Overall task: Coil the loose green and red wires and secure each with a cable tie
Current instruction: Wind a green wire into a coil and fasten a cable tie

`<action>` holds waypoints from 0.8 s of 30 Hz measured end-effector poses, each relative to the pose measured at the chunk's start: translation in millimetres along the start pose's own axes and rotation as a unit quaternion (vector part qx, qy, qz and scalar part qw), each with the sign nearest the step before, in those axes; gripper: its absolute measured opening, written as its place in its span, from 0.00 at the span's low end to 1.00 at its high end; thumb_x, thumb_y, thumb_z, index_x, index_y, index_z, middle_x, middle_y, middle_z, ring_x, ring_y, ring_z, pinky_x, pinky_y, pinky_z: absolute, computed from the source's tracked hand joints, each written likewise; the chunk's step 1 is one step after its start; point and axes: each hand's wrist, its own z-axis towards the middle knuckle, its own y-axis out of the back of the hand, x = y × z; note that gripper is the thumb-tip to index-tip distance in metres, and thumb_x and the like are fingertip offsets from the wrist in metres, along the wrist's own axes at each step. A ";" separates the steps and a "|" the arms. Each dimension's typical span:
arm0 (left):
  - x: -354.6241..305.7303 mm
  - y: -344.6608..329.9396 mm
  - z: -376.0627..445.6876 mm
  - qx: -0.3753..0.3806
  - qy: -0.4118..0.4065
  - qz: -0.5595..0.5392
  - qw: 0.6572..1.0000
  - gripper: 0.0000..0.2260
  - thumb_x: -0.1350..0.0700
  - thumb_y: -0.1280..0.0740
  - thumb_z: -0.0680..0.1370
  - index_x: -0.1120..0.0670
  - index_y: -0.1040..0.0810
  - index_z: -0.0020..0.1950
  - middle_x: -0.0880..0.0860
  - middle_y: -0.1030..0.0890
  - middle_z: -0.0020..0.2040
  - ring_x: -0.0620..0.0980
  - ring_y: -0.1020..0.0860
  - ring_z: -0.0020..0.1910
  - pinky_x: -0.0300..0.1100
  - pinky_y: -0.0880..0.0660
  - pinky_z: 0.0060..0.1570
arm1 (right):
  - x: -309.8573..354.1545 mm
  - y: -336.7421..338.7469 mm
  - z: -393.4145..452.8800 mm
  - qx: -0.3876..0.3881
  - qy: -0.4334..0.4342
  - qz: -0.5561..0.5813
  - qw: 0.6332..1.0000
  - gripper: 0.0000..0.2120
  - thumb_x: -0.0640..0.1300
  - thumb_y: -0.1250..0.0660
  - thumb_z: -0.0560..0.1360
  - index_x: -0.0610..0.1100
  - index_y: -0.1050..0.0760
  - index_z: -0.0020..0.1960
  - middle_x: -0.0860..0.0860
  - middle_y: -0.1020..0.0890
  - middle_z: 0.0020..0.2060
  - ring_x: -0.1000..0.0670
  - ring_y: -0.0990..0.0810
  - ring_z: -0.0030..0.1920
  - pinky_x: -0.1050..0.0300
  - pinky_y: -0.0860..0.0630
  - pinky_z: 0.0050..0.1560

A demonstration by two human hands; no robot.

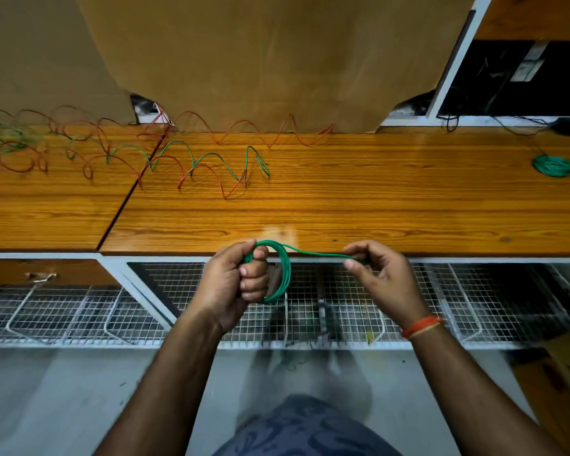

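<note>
Wooden bench point(343, 205), loose red and green wires point(191, 159) strewn at its far left. Left hand point(234, 284) fisted round a green coil point(282, 274) at the near edge. Right hand point(379, 274) pinches the coil's tail point(316, 254) between thumb and forefinger, drawn taut.

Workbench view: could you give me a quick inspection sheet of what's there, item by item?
Surface: wooden bench, glossy, made of two tops that meet at a dark seam on the left.
Job's things: green coil being wound; finished green coil lying far right; loose red and green wires sprawled in loops at back left.
Clutter: nothing seen; no cable tie can be made out.
Hands: left hand grips the green coil; right hand pinches its free strand.
Cables: thin black cable at back right.
Surroundings: brown board behind the bench, wire mesh shelf beneath.
</note>
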 end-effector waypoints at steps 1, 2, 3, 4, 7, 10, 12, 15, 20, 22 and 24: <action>-1.2 1.9 0.1 -0.009 -0.004 -0.003 1.000 0.10 0.51 0.41 0.79 0.53 0.30 0.39 0.44 0.40 0.24 0.42 0.49 0.22 0.34 0.50 0.21 | -3.1 2.5 -0.2 -0.016 -0.010 0.027 0.999 0.11 0.32 0.29 0.77 0.46 0.19 0.52 0.58 0.15 0.45 0.59 0.19 0.49 0.65 0.23 0.53; -1.7 3.2 0.6 -0.019 -0.005 -0.011 1.000 0.12 0.51 0.42 0.81 0.53 0.31 0.39 0.44 0.40 0.24 0.41 0.47 0.21 0.34 0.50 0.20 | -5.8 3.9 -0.7 -0.032 -0.019 0.045 0.998 0.10 0.31 0.29 0.77 0.45 0.19 0.52 0.56 0.15 0.44 0.58 0.19 0.47 0.64 0.23 0.52; -1.8 4.3 1.3 -0.030 -0.008 -0.020 0.999 0.13 0.51 0.44 0.83 0.53 0.31 0.40 0.44 0.40 0.24 0.40 0.45 0.20 0.34 0.49 0.20 | -8.3 4.5 -1.9 -0.042 -0.024 0.051 0.998 0.10 0.31 0.28 0.76 0.44 0.19 0.52 0.54 0.16 0.44 0.58 0.19 0.46 0.63 0.22 0.51; -1.6 4.8 2.3 -0.038 -0.015 -0.027 0.999 0.14 0.52 0.46 0.84 0.53 0.31 0.40 0.44 0.40 0.25 0.40 0.44 0.19 0.34 0.49 0.20 | -9.4 3.6 -4.4 -0.047 -0.029 0.043 0.998 0.09 0.31 0.28 0.76 0.44 0.19 0.51 0.52 0.16 0.44 0.58 0.19 0.45 0.63 0.22 0.50; -0.9 2.0 3.6 -0.051 -0.065 -0.050 0.995 0.15 0.53 0.48 0.86 0.54 0.31 0.42 0.44 0.39 0.25 0.39 0.42 0.20 0.34 0.49 0.21 | -13.2 -4.0 -16.4 -0.023 -0.035 -0.022 0.999 0.08 0.35 0.26 0.76 0.47 0.19 0.47 0.52 0.16 0.41 0.59 0.19 0.42 0.64 0.21 0.45; -2.0 -0.1 3.1 -0.058 -0.111 -0.084 0.989 0.13 0.53 0.47 0.86 0.53 0.30 0.44 0.44 0.38 0.26 0.39 0.41 0.21 0.33 0.46 0.21 | -14.2 -14.6 -28.5 0.020 -0.009 -0.076 0.997 0.08 0.38 0.25 0.75 0.51 0.18 0.46 0.55 0.17 0.41 0.56 0.18 0.43 0.62 0.21 0.43; -1.1 -1.2 2.5 -0.066 -0.141 -0.084 0.984 0.13 0.54 0.48 0.87 0.53 0.30 0.45 0.45 0.36 0.27 0.40 0.39 0.22 0.34 0.42 0.23 | -8.7 -22.4 -34.4 0.044 0.055 -0.107 0.992 0.06 0.39 0.24 0.75 0.48 0.17 0.47 0.56 0.17 0.40 0.55 0.18 0.43 0.63 0.22 0.43; 5.7 -5.0 2.6 -0.084 -0.202 -0.028 0.975 0.13 0.55 0.48 0.88 0.55 0.31 0.46 0.48 0.30 0.29 0.44 0.33 0.26 0.35 0.34 0.28 | 14.6 -36.3 -37.8 0.081 0.146 -0.142 0.976 0.02 0.41 0.25 0.76 0.45 0.16 0.49 0.56 0.18 0.42 0.57 0.19 0.44 0.66 0.25 0.43; 15.0 -7.4 -0.9 -0.078 -0.271 0.098 0.954 0.12 0.53 0.50 0.88 0.56 0.32 0.51 0.54 0.21 0.32 0.51 0.21 0.30 0.41 0.22 0.34 | 62.9 -53.0 -36.9 0.162 0.163 -0.136 0.963 0.11 0.41 0.27 0.76 0.46 0.18 0.58 0.55 0.20 0.45 0.56 0.20 0.42 0.62 0.24 0.42; 15.0 -5.7 -1.1 -0.083 -0.296 0.111 0.945 0.11 0.53 0.50 0.88 0.56 0.33 0.53 0.56 0.20 0.33 0.53 0.20 0.30 0.41 0.22 0.33 | 73.4 -55.3 -36.7 0.206 0.138 -0.121 0.961 0.19 0.38 0.28 0.74 0.47 0.22 0.64 0.54 0.21 0.47 0.52 0.20 0.38 0.58 0.23 0.38; 11.4 -1.0 -0.1 -0.106 -0.323 0.094 0.936 0.11 0.53 0.50 0.88 0.55 0.32 0.51 0.55 0.20 0.32 0.52 0.20 0.29 0.41 0.22 0.32 | 74.1 -54.3 -36.1 0.220 0.110 -0.106 0.963 0.20 0.35 0.29 0.74 0.46 0.24 0.65 0.53 0.21 0.47 0.52 0.20 0.36 0.63 0.27 0.34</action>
